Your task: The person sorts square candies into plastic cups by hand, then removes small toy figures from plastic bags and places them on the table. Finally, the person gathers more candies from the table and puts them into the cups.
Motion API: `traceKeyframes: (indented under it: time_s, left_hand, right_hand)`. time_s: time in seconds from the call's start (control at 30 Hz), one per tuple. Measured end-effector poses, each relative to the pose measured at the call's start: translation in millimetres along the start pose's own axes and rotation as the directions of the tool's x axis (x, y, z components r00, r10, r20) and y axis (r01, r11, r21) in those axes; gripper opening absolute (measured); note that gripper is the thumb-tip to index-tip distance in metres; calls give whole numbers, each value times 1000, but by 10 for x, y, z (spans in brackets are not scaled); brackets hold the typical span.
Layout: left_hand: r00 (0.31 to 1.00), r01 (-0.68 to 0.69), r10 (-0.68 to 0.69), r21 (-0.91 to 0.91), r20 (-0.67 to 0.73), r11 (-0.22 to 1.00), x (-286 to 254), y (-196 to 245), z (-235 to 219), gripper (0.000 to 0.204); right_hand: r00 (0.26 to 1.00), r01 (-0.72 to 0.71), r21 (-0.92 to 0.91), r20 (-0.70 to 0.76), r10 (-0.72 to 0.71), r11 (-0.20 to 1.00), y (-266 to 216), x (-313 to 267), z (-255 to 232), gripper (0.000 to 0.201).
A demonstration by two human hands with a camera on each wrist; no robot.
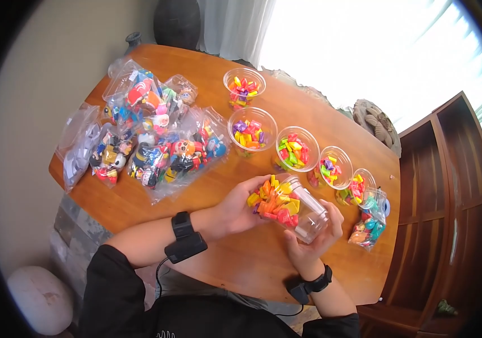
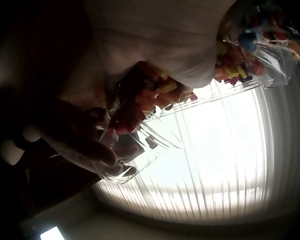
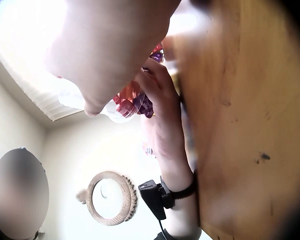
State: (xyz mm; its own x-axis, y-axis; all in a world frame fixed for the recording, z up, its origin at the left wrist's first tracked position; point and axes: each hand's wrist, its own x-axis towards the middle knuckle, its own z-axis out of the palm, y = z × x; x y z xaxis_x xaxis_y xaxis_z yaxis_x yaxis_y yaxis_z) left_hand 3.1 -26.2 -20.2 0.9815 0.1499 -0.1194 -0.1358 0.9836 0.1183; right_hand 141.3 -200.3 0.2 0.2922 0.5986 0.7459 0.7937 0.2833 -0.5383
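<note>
Both hands hold a clear plastic cup (image 1: 310,217) tilted on its side above the table's near part. Bright wrapped candies (image 1: 275,201) in yellow, orange, red and purple are bunched at its left end. My left hand (image 1: 238,205) curls round that candy-filled end, its fingers wrapping the far side in the right wrist view. At the other end, my right hand (image 1: 308,252) grips the cup's see-through part between thumb and fingers. In the left wrist view the right hand's fingertips (image 2: 107,156) show against the clear wall, beside the candies (image 2: 145,97).
A curved row of clear cups with candies, such as this cup (image 1: 297,149), stands beyond the hands. Clear bags of toy figures (image 1: 151,129) cover the table's left side. Another small bag (image 1: 369,222) lies at the right edge, near a wooden shelf (image 1: 438,225).
</note>
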Motion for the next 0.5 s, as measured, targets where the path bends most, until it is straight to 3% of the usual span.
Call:
traceKeyframes:
  time_s: [0.03,0.1,0.17,0.2,0.37,0.43,0.47,0.5]
  left_hand:
    - [1000,-1,1,-6,2,1000,-4,6,63,47]
    - [986,-15,36,130,-166,991,-49,17,258,47]
    - [987,-5,27,137,-156,991,-23,40,204,47]
    - [990,-2,25,165,-138,986,-26,41,184,47]
    - [997,2,8,121,-81,993,-20,61,166,47]
    - [985,-38,73,218,-158,975,-15,75,209,44]
    - [984,-39,75,216,-162,976,-10,93,205,44]
    - [982,-99,148,340,-120,935,-9,112,187,42]
  right_hand:
    - [1000,9,-11,8,-9,1000,18,-3,-26,105]
    - [1000,5,-19,1,-5,1000,37,3,-65,105]
    - [1000,-6,-22,6,6,1000,40,-68,-112,105]
    - [995,-94,31,-12,95,995,58,-110,-118,104]
    - [966,-247,170,-36,257,954,109,-100,-121,101]
    - [949,-304,180,-26,313,936,114,-87,-135,101]
    - [943,-324,183,-21,333,928,122,-82,-144,101]
    - [940,-334,163,-7,340,928,144,-82,-159,101]
